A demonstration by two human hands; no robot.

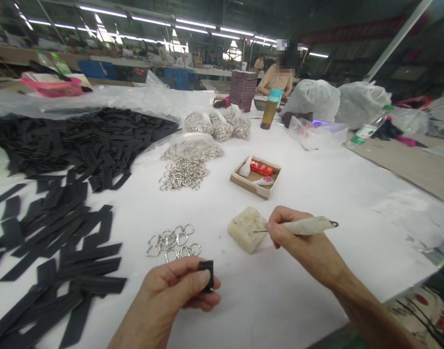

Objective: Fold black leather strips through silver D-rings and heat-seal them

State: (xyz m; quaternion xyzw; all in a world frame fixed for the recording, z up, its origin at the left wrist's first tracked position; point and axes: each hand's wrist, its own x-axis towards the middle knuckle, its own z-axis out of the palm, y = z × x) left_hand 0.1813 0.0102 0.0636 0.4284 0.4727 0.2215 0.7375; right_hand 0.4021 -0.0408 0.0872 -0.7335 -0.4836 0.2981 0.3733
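The left hand [180,286] is nearest, its grip pinching a folded black strap [206,271] above the white tabletop [280,300], near loose metal rings [171,242]. The right hand's [288,236] grip clasps an awl [311,225], its tip at a pale block [245,230]; contact is unclear.

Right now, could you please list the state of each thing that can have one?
Left hand, pinching a black piece
Right hand, gripping the pointed tool
Cardboard box, open
Teal-lidded bottle, lid on
Green-capped bottle, capped
Nearest metal rings, loose
Farthest metal rings, bagged
Black strips, loose, heaped
Ceiling lights, on
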